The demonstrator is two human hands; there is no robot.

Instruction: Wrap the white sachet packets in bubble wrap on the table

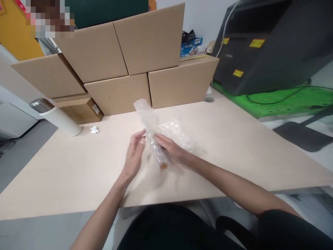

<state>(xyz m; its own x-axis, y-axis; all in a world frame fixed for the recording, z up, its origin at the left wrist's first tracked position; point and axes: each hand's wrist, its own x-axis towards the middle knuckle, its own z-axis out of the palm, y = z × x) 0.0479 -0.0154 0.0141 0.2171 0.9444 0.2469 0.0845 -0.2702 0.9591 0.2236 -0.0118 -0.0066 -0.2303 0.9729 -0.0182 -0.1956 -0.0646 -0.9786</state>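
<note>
A long bundle of clear bubble wrap is held at a slant above the front middle of the table. A small orange-brown bit shows at its lower end; what is inside cannot be made out. My right hand is closed round the bundle from the right, with the thumb along its top. From the left, my left hand has its curled fingers at the bundle's edge, the tips partly hidden behind it. More loose bubble wrap spreads over the table just behind my right hand.
Cardboard boxes stand stacked along the back of the pale table. At the left are a white bottle with a metal lid and a crumpled white scrap. A large dark machine stands on a green surface at the right.
</note>
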